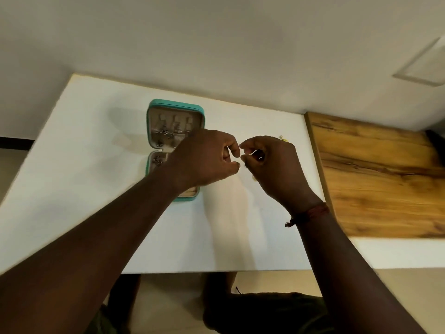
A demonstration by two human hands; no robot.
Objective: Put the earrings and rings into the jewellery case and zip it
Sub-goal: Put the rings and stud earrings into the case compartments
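Observation:
A teal jewellery case (175, 109) lies open on the white table (79, 145), its beige inside holding several small dark earrings. My left hand (204, 160) hovers over the case's right side and hides part of it. My right hand (272, 165) is just to the right. The fingertips of both hands meet around a tiny pale piece, blurred and too small to name. A small yellow earring (284, 139) lies on the table just behind my right hand.
A wooden board (380, 177) covers the table's right end. A cream wall rises behind the table. The table's near edge runs above my knees (265, 309).

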